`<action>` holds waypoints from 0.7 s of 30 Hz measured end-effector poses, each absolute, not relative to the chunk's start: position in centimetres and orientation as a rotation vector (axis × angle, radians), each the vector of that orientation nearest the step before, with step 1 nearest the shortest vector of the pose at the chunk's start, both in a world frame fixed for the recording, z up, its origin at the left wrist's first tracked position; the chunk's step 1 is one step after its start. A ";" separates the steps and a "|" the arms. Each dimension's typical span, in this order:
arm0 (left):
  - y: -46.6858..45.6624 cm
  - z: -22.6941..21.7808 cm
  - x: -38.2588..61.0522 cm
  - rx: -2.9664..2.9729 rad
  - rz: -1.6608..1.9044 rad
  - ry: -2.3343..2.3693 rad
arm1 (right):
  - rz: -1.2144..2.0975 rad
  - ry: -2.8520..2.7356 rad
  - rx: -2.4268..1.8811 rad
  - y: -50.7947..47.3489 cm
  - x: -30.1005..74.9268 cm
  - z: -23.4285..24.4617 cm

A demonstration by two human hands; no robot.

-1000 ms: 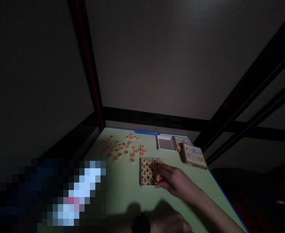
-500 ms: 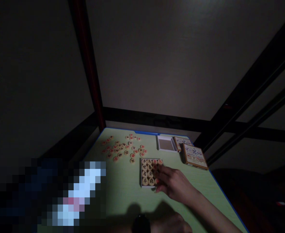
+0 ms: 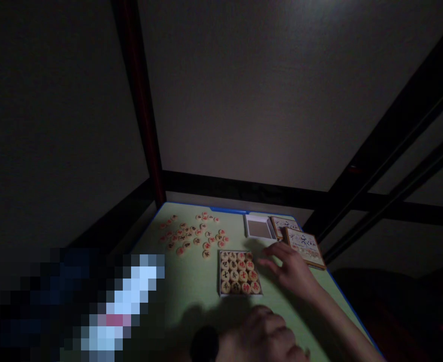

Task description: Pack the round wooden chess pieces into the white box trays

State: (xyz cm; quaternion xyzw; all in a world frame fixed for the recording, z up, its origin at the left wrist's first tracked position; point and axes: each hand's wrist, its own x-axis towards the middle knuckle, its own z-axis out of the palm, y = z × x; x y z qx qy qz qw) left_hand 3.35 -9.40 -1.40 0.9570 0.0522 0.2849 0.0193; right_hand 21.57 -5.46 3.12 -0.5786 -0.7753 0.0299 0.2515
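Observation:
A shallow white box [image 3: 219, 274] holds rows of round wooden Chinese chess pieces [image 3: 234, 275], black characters on the left and red on the right. My right hand [image 3: 287, 264] is just right of this box, apart from it. Its thumb and fingers are apart and bent, with nothing visible between them. Close to the table's near side, my left hand [image 3: 272, 334] is below the box, a dark band on its wrist. The left fingers are curled in, and their inner side is hidden. More loose chess pieces [image 3: 187, 235] lie scattered beyond the box, to the left.
An open white box part [image 3: 247, 229] lies at the back right of the green table [image 3: 191, 281]. Beside it are a patterned box [image 3: 282, 223] and another patterned box [image 3: 305, 246] at the right edge. A blurred-out area covers the lower left.
My right hand has come off the pieces in the box and moved to the right and slightly away. The red pieces there now show. My left hand has come further into view.

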 end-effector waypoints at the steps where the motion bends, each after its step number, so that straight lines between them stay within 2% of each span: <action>1: -8.8 -0.3 2.7 2.932 0.945 0.455 | -0.064 -1.992 -1.661 -5.1 22.8 3.0; 4: -6.1 2.4 0.9 2.780 0.756 1.057 | -0.399 -1.673 -1.987 -4.7 26.0 2.0; 8: -2.8 3.9 -0.8 2.571 0.384 1.520 | -0.326 -1.521 -2.365 -5.2 27.7 0.2; 12: -1.7 3.2 -1.6 2.483 0.289 1.577 | -0.164 -1.529 -2.438 -5.3 27.7 -0.7; 17: -1.4 1.8 -1.8 2.410 0.354 1.478 | -0.235 -1.493 -2.369 -5.6 27.5 -0.2; 21: -0.7 0.6 -1.9 2.287 0.471 1.412 | -0.295 -1.559 -2.081 -7.7 25.2 0.5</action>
